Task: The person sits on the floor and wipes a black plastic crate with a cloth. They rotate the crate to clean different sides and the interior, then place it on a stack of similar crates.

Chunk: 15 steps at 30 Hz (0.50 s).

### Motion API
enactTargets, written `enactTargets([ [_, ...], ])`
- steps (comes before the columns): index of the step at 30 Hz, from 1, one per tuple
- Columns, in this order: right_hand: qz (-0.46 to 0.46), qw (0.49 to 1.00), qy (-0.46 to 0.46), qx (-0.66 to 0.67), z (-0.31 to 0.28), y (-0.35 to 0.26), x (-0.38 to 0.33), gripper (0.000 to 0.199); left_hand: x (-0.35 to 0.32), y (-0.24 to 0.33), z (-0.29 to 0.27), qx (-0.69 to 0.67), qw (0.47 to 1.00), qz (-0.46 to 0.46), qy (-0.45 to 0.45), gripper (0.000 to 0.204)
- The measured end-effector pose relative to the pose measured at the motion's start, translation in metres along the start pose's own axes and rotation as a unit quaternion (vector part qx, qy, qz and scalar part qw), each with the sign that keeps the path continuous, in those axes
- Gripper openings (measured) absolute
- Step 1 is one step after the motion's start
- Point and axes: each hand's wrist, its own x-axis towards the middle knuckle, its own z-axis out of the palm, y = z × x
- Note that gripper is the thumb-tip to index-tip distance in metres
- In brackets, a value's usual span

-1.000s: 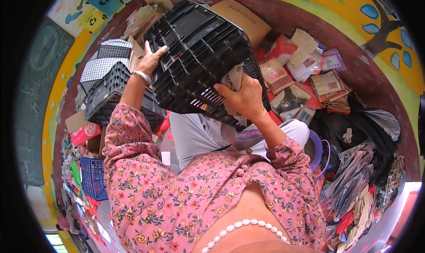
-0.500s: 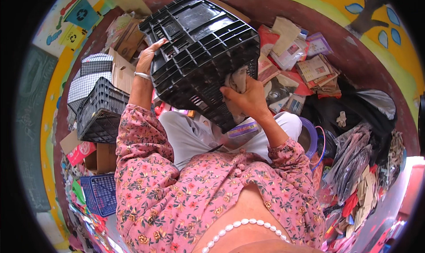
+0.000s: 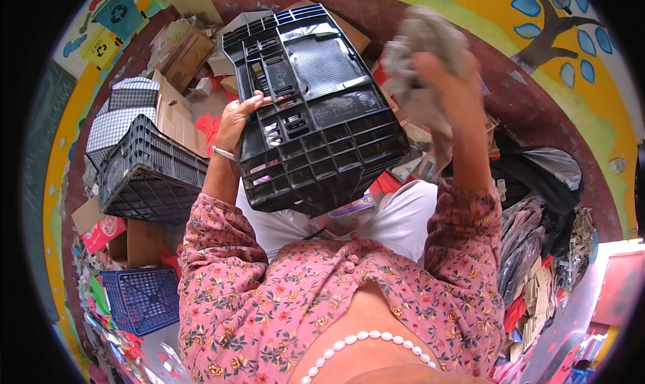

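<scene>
A black plastic crate (image 3: pixel 329 112) is tilted above my lap, its ribbed outer side and underside turned up toward me. My left hand (image 3: pixel 238 118) grips its left edge, fingers hooked into the slots. Off to the right of the crate, my right hand (image 3: pixel 450 81) is raised and blurred by motion. Bunched in that hand is a greyish-beige cloth (image 3: pixel 420 55), one end hanging down past the wrist. The cloth is apart from the crate. What lies inside the crate is hidden.
Another black crate (image 3: pixel 151 176) stands at the left beside a checkered box (image 3: pixel 121 125) and cardboard (image 3: pixel 181 118). A blue basket (image 3: pixel 141 303) sits nearer me. Black bags (image 3: pixel 544 176) and plastic-wrapped bundles (image 3: pixel 521 236) lie at the right. A painted wall (image 3: pixel 584 95) curves behind.
My right hand has lifted the cloth off the crate's side and swung it up to the right. The crate has turned so more of its underside shows, and it sits slightly lower.
</scene>
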Motion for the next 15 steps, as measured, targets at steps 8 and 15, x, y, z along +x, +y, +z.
enactTargets([
  [8,-0.127,0.809,-0.151,-0.554,0.008,0.113,0.075,0.041,-0.008,0.0,0.017,0.056,0.998,-0.024,-0.023,0.034],
  [15,-0.158,0.975,-0.112,0.11,-0.027,0.216,0.245,0.021,0.034,0.021,-0.029,0.071,0.997,0.031,0.01,0.025],
])
